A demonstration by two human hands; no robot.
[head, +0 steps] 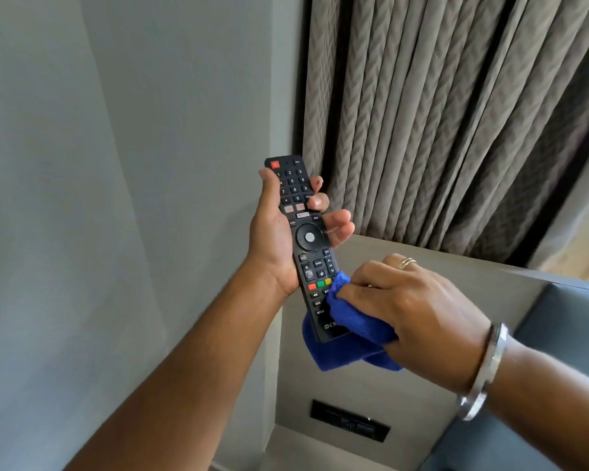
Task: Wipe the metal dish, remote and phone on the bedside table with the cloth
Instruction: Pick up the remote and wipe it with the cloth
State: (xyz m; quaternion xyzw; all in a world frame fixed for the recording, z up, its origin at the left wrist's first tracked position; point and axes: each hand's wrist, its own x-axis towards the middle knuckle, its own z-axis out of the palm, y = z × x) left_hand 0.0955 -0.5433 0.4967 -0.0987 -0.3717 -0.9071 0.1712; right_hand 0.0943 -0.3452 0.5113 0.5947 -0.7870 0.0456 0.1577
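Observation:
A long black remote (303,229) with coloured buttons is held upright in the air, buttons facing me. My left hand (272,239) grips it around its upper half, thumb on the left edge and fingers curled over the right. My right hand (412,300), with a ring and a metal bangle, presses a folded blue cloth (347,334) against the remote's lower right end; the cloth wraps under the bottom tip. The metal dish and the phone are out of view.
A grey wall (82,164) fills the left. Pleated patterned curtains (456,113) hang behind. Below them stands a beige padded panel (371,385) with a dark switch plate (349,424). A blue-grey headboard edge (565,321) is at the right.

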